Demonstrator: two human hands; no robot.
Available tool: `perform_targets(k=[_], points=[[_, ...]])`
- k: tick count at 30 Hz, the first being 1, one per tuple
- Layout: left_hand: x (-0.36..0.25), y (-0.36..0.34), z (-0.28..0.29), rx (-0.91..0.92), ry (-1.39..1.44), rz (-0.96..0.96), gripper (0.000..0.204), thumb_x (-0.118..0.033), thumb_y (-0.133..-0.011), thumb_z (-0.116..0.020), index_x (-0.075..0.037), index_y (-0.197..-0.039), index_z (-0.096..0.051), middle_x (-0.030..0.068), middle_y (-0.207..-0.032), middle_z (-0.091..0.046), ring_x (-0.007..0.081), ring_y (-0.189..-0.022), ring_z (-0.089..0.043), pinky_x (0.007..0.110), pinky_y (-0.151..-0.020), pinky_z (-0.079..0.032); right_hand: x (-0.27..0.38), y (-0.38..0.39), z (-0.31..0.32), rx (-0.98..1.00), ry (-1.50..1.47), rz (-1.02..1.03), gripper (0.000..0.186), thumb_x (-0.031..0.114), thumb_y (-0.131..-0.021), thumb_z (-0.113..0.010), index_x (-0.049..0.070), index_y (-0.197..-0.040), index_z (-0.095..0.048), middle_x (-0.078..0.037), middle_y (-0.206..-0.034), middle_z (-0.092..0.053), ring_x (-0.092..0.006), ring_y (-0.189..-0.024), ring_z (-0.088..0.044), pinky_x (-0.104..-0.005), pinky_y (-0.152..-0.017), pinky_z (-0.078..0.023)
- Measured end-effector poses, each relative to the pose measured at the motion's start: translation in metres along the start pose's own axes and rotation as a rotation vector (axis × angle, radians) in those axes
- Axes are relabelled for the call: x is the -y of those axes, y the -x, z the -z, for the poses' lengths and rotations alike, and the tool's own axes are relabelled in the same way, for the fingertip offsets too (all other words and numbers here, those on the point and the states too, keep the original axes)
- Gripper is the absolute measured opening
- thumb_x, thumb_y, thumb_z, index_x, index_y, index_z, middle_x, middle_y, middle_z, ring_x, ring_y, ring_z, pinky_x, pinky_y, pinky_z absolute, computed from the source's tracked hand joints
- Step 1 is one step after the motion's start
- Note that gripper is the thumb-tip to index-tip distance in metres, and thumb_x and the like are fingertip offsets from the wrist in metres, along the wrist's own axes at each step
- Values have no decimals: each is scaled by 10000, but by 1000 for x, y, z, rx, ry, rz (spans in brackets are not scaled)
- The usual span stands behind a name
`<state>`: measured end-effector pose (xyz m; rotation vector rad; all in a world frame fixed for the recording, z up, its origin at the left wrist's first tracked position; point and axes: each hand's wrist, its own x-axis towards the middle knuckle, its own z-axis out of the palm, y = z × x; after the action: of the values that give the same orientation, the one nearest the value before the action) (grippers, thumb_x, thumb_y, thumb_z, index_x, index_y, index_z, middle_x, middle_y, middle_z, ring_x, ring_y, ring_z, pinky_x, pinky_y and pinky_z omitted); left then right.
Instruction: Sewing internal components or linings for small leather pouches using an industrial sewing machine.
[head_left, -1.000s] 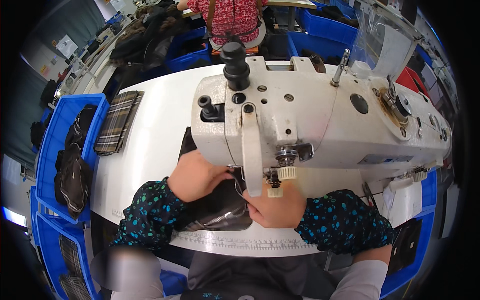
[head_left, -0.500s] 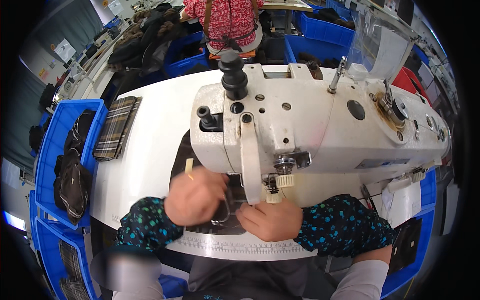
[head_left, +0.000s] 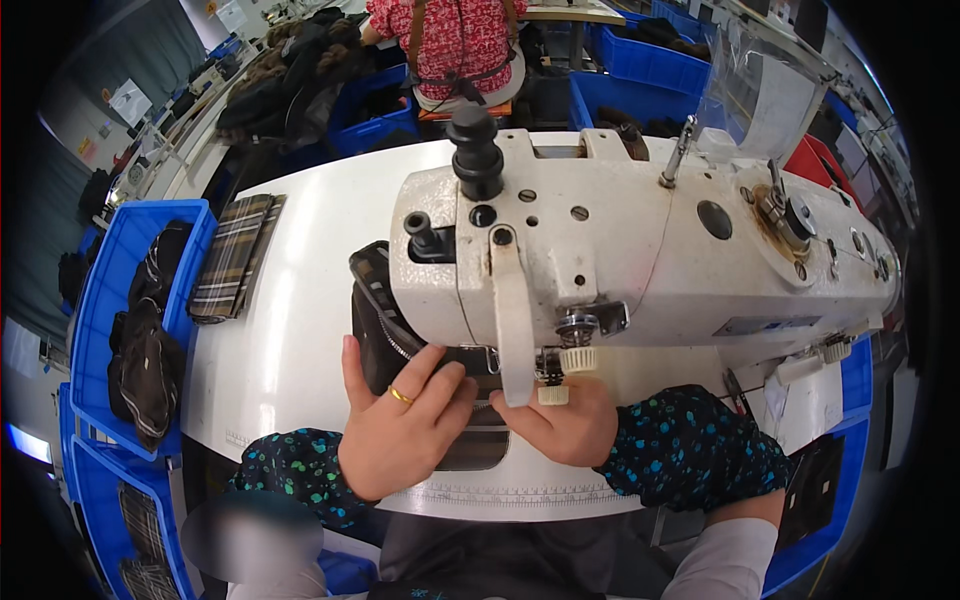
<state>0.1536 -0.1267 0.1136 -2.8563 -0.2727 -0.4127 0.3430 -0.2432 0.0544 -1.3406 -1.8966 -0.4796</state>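
Observation:
A white industrial sewing machine (head_left: pixel 630 240) stands over dark brown fabric (head_left: pixel 365 340) with a plaid part and a silver zipper (head_left: pixel 392 335). My left hand (head_left: pixel 408 430) lies on the fabric left of the needle area, fingers spread, a gold ring on one. My right hand (head_left: pixel 560 430) is right of the needle area, its visible fingers stretched onto the fabric edge beside the presser mechanism, partly hidden by knobs and lever.
Folded plaid cloth (head_left: pixel 228 260) lies at the table's (head_left: pixel 300 180) left. Blue bins (head_left: pixel 90 290) with dark pieces flank it. A red container (head_left: pixel 810 155) is behind the machine. A person in red (head_left: pixel 445 45) sits beyond, near fabric piles (head_left: pixel 265 90).
My left hand has opened out, spreading its fingers over the fabric. The fabric's zippered edge has come into view left of the machine head. My right hand has shifted slightly rightward.

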Motion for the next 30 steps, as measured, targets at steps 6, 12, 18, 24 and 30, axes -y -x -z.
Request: perform_targets(k=[6, 12, 18, 24, 30], points=[[-11, 6, 2, -40, 32, -53, 461, -171, -712, -712, -130, -1171, -717, -83, -917, -640, 153, -954, -573, 740, -1087, -104, -5, 5, -4, -17, -80, -45, 265, 91, -775, -714, 68, -1039, -716, -53, -812, -599, -175, -562, -595, -296, -479, -476], [-13, 14, 4, -213, -80, -53, 393, -170, -658, -737, -227, -1046, -770, -93, -935, -619, 98, -818, -515, 613, -1111, -149, -5, 9, -5, -29, -89, -81, 278, 93, -763, -715, 77, -1040, -712, -28, -765, -563, -178, -552, -583, -305, -453, -455], [-18, 13, 4, -271, 31, -22, 184, -202, -754, -664, -194, -919, -744, -77, -1009, -633, 129, -1104, -601, 708, -1100, -116, 18, -4, 14, 153, 13, -53, 159, 132, -768, -670, 78, -915, -699, -12, -744, -557, -147, -548, -572, -291, -443, -430], [-18, 17, -6, 54, 237, -192, 191, -205, -837, -600, -135, -992, -687, -37, -1203, -669, 161, -1275, -526, 705, -1100, -136, 69, 16, 21, 346, 176, -25, 165, 164, -738, -630, 14, -750, -698, -249, -979, -717, -132, -505, -554, -261, -438, -409], [-19, 16, -10, 126, 266, -225, 215, -223, -832, -632, -152, -1025, -695, -54, -1221, -683, 145, -1230, -547, 657, -1089, -197, 73, 16, 25, 437, 189, 37, 228, 139, -726, -615, -56, -791, -712, -309, -941, -711, -128, -454, -538, -254, -420, -390]])
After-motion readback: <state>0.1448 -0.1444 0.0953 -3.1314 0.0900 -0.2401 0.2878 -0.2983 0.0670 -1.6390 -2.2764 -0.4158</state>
